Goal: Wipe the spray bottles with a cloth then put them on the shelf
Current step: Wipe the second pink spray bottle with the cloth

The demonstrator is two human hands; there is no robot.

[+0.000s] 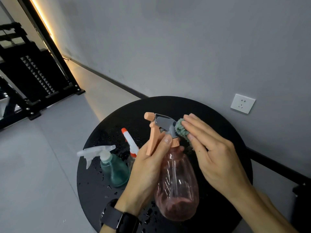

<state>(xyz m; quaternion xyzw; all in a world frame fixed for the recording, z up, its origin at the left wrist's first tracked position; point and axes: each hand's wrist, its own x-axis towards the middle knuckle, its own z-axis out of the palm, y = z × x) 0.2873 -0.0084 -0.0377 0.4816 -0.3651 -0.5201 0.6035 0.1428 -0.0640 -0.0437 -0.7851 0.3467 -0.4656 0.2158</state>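
A pink see-through spray bottle (177,182) with a grey and orange head is held above the round black table (218,118). My left hand (148,167) grips it round the neck, thumb by the orange trigger. My right hand (213,148) holds a green cloth (180,130) and presses it against the back of the grey spray head. A teal bottle (114,170) with a white head stands on the table to the left. Behind it stands a clear bottle with a white and orange head (130,142), partly hidden by my left hand.
Water drops lie scattered over the table top. A black metal shelf unit (33,73) stands on the grey floor at the far left, beside a lit strip. A white wall socket (242,103) is on the grey wall behind the table.
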